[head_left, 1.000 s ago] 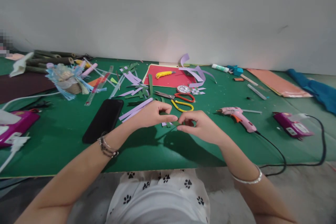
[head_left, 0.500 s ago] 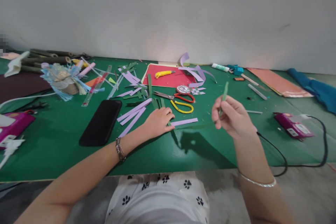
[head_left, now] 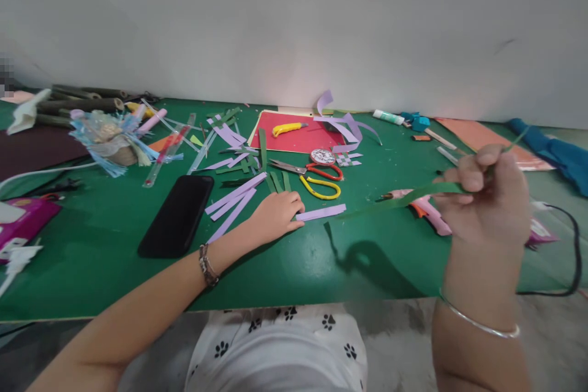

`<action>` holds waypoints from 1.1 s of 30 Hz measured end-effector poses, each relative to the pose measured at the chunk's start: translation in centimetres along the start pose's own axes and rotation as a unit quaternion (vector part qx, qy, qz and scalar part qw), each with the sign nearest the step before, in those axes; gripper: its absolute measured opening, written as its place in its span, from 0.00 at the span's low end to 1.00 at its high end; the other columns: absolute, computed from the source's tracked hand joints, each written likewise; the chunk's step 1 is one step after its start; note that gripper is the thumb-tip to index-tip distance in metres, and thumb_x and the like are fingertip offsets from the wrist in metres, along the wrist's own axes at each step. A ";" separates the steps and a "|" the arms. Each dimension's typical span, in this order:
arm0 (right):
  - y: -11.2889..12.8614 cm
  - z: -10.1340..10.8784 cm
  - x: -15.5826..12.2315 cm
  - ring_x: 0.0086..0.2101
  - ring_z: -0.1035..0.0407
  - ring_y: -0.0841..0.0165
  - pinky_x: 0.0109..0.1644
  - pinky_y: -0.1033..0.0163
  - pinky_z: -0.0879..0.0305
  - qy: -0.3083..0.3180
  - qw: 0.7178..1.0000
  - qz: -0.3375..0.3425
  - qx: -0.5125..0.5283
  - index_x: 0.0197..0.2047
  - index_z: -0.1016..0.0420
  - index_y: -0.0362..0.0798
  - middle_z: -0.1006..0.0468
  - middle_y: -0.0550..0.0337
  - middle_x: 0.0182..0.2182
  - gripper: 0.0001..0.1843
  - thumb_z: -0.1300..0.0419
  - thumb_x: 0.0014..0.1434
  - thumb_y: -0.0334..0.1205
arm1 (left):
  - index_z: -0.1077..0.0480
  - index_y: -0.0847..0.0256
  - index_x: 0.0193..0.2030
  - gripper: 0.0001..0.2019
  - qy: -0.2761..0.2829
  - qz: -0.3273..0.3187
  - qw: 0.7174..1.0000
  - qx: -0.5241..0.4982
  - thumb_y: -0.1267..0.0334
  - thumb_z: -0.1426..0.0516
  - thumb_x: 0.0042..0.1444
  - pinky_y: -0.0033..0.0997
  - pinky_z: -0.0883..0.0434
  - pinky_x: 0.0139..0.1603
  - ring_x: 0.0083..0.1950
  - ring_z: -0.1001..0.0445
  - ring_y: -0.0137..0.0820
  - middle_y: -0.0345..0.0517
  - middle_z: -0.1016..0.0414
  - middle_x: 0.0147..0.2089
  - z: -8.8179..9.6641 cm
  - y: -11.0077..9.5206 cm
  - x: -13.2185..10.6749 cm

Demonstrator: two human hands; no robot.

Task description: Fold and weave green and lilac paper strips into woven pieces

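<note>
My right hand [head_left: 489,196], raised over the right of the table, pinches a long green paper strip [head_left: 432,188] that trails leftward, blurred. My left hand [head_left: 278,214] lies palm down on the table with thumb and fingers apart, touching the end of a purple paper strip [head_left: 324,212]. Green strips [head_left: 279,182] stick out beyond its fingers, and more purple strips [head_left: 236,196] lie to its left. Past it are the scissors [head_left: 319,177] with red and yellow handles. A pink glue gun [head_left: 432,214] lies under the held strip.
A black phone [head_left: 177,214] is left of my hands. Further back are a yellow cutter [head_left: 288,128] on red paper [head_left: 303,144], a round tin [head_left: 322,157], a ruler [head_left: 169,150] and a glue stick [head_left: 388,117]. Cords run at both sides.
My right hand has moved right and toward me, drawing the green strip out to the right. The glue gun has come into view. My left hand has stayed nearly still.
</note>
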State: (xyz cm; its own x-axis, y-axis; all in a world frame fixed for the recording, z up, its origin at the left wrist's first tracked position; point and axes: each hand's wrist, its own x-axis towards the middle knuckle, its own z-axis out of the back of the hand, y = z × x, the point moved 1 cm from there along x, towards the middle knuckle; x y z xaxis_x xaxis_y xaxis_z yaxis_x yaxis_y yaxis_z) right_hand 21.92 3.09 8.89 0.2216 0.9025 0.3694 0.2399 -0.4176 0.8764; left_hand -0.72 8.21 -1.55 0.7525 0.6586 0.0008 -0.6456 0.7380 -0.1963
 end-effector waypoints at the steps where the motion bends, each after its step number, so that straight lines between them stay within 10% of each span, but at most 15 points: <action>1: 0.1 0.0 0.1 0.11 0.45 0.83 0.10 0.82 0.45 -0.004 1.000 -0.001 0.000 0.20 0.33 0.48 0.38 0.72 0.11 0.13 0.33 0.38 0.43 | 0.33 0.63 0.39 0.10 0.004 0.005 1.000 0.002 0.60 0.46 0.53 0.31 0.38 0.37 0.42 0.32 0.35 0.46 0.31 0.41 0.0 -0.1 0.0; 15: 0.1 -1.9 1.1 0.16 0.38 0.81 0.15 0.78 0.38 0.083 0.992 0.069 -0.059 0.24 0.31 0.47 0.32 0.68 0.15 0.10 0.37 0.46 0.44 | 0.34 0.63 0.29 0.09 -0.010 0.054 0.972 -0.227 0.60 0.50 0.52 0.26 0.38 0.32 0.31 0.34 0.27 0.41 0.35 0.32 0.2 1.7 -0.9; 25: 0.9 -5.6 3.3 0.33 0.31 0.73 0.43 0.62 0.32 0.173 0.964 0.180 -0.096 0.28 0.28 0.48 0.29 0.62 0.29 0.05 0.38 0.47 0.39 | 0.35 0.63 0.26 0.10 -0.009 0.085 0.936 -0.342 0.59 0.50 0.51 0.24 0.37 0.27 0.24 0.36 0.23 0.39 0.38 0.29 0.4 1.9 -2.4; 28: 0.1 -4.9 2.6 0.34 0.32 0.72 0.44 0.61 0.33 0.178 0.956 0.215 -0.095 0.27 0.28 0.49 0.30 0.61 0.31 0.02 0.39 0.49 0.38 | 0.34 0.63 0.25 0.11 -0.023 0.082 0.924 -0.372 0.58 0.49 0.51 0.24 0.36 0.26 0.23 0.36 0.21 0.39 0.39 0.31 0.0 2.1 -2.6; 33: -4.6 -1.2 -0.1 0.32 0.32 0.71 0.39 0.61 0.34 0.198 0.959 0.089 -0.181 0.26 0.30 0.49 0.28 0.60 0.30 0.05 0.41 0.51 0.39 | 0.35 0.64 0.25 0.10 -0.030 0.079 0.912 -0.402 0.59 0.49 0.51 0.23 0.36 0.25 0.22 0.36 0.21 0.38 0.40 0.29 -0.1 2.4 -2.9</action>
State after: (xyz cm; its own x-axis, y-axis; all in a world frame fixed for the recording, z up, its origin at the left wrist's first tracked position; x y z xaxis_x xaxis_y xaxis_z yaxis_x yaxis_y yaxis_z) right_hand 19.69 5.09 5.20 -0.1650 0.8190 0.5496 -0.1275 -0.5702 0.8115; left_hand -4.47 8.03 -2.15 0.6346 0.7718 -0.0412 -0.4227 0.3020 -0.8545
